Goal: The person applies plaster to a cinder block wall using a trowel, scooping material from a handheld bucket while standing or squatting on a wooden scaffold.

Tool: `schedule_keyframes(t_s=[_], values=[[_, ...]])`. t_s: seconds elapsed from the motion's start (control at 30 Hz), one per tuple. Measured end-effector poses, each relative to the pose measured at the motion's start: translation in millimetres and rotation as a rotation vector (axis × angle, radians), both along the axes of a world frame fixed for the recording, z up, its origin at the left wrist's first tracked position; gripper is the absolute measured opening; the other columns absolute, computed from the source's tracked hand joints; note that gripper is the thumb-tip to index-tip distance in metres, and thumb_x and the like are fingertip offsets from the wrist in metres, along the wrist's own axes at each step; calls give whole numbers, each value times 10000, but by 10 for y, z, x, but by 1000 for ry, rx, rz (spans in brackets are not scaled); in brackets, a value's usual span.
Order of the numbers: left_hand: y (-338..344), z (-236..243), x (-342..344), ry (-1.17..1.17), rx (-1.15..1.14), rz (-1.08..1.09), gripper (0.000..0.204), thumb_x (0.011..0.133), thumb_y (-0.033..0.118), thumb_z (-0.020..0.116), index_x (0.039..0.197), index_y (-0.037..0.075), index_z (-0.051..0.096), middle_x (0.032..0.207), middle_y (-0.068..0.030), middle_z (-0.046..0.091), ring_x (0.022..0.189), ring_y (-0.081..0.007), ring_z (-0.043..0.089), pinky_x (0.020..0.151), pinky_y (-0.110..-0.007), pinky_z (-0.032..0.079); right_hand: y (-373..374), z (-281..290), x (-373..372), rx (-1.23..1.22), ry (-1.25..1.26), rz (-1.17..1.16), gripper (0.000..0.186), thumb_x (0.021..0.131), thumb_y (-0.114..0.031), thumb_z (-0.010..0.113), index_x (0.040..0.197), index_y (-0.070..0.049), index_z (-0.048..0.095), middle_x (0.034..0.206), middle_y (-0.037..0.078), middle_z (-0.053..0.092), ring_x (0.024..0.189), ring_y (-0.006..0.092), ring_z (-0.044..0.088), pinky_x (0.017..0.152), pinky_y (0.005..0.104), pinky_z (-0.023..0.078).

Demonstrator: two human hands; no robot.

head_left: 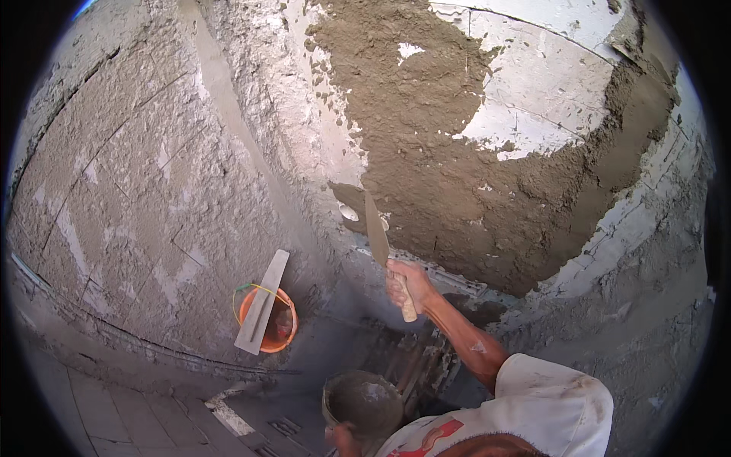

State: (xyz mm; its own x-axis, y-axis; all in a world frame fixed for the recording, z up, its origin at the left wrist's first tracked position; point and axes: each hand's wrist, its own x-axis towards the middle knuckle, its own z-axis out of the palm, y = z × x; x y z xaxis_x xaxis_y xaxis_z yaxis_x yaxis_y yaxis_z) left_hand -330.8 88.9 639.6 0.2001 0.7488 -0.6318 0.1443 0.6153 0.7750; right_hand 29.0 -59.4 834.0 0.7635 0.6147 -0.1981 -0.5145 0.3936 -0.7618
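Observation:
My right hand (406, 283) grips the wooden handle of a plastering trowel (375, 228). Its blade points up against the lower left edge of a wide patch of wet brown mortar (426, 145) on the white block wall (548, 84). My left hand (339, 439), only partly visible at the bottom edge, holds a round metal pan of grey mortar (364, 400) below the trowel. My white sleeve (548, 404) fills the lower right.
A rough-plastered wall (145, 183) meets the block wall at a corner on the left. An orange bucket (274, 331) stands on the floor near it with a long flat board (261, 302) laid across it. Dark debris (415, 358) lies at the wall's foot.

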Motion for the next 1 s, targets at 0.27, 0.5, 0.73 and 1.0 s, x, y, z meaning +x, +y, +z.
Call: schedule_keyframes(t_s=[0.27, 0.5, 0.73, 1.0], values=[[-130, 395, 466, 22, -23, -245, 327, 577, -84, 592, 885, 17, 557, 788, -41, 566, 666, -180, 554, 575, -333, 468, -1135, -1339, -1854, -1186, -749, 358, 246, 857, -181, 646, 1020, 3, 633, 947, 270, 683, 915, 460, 670, 815, 525, 521], [-275, 801, 810, -30, -27, -503, 314, 580, -109, 583, 856, 34, 536, 788, -43, 559, 653, -163, 523, 563, -309, 454, -1066, -1323, -1988, -1542, -1078, 373, 255, 755, -95, 658, 948, 66, 617, 920, 292, 679, 822, 451, 692, 736, 497, 564], [-378, 918, 955, -146, -43, -602, 339, 582, -133, 582, 870, 39, 530, 799, -37, 563, 651, -145, 519, 559, -288, 445, -982, -1455, -2008, -1168, -785, 333, 269, 804, -164, 684, 947, 62, 655, 824, 304, 674, 823, 465, 687, 775, 515, 536], [-125, 816, 882, -153, -86, -449, 332, 583, -114, 593, 862, 44, 508, 783, -36, 523, 652, -157, 519, 545, -312, 436, -1093, -1042, -1926, -1284, -804, 401, 388, 887, -315, 673, 1040, 38, 622, 830, 282, 674, 818, 474, 665, 757, 539, 514]])
